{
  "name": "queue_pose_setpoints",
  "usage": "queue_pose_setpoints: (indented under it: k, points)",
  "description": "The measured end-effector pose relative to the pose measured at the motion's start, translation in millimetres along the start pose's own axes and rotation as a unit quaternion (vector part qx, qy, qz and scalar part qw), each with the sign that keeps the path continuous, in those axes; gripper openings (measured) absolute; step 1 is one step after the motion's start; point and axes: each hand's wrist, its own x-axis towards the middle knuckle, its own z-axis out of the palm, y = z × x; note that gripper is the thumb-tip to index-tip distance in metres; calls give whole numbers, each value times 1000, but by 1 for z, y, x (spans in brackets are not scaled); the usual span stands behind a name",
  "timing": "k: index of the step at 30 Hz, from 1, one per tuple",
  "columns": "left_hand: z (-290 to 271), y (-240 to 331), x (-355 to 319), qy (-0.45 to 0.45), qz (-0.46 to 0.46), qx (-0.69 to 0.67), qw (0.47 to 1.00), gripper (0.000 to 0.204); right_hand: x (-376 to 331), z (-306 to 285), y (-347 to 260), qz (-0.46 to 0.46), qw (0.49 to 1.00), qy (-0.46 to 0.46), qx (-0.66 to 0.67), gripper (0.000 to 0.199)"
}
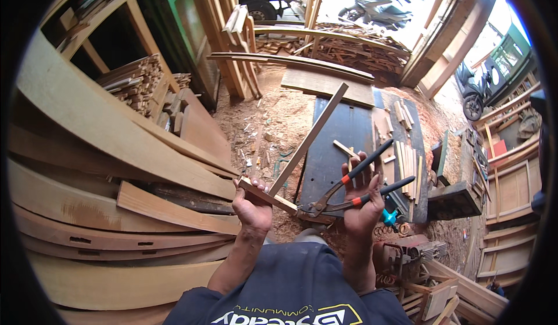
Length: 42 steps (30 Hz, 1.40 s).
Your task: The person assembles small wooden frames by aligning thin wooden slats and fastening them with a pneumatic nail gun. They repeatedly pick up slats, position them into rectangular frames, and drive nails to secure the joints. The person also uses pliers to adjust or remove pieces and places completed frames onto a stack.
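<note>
My left hand (253, 212) is closed around a short wooden block (263, 195) in front of my body. A long, narrow wooden strip (310, 138) slants away up and to the right from that block; whether the two are joined I cannot tell. In my right hand (361, 215) rests a pair of pincers (332, 198) with black and orange handles. The handles are spread apart, lying across my palm and fingers. At the block's right end, the metal jaws meet the wood or come very close; exact contact is too small to make out.
A dark work table (343, 130) ahead carries a plank (325, 85) and thin wood strips (411, 165). Large boards (110, 203) lean along my left. A teal power tool (390, 217) and a reddish machine (407, 255) are at right. Shavings (256, 127) cover the floor.
</note>
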Motion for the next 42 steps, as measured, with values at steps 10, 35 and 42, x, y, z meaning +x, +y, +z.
queue_pose_setpoints:
  k: [10, 35, 42]
  points:
    - [30, -83, -16, -28, -66, -47, 996, 29, 22, -52, -60, -29, 999, 30, -8, 57]
    - [37, -130, -4, 24, -101, -55, 993, 20, 14, -52, -79, -151, 981, 42, -118, 60]
    - [44, -108, 22, -23, -108, -30, 993, 29, 21, -34, -47, -177, 982, 53, -49, 49]
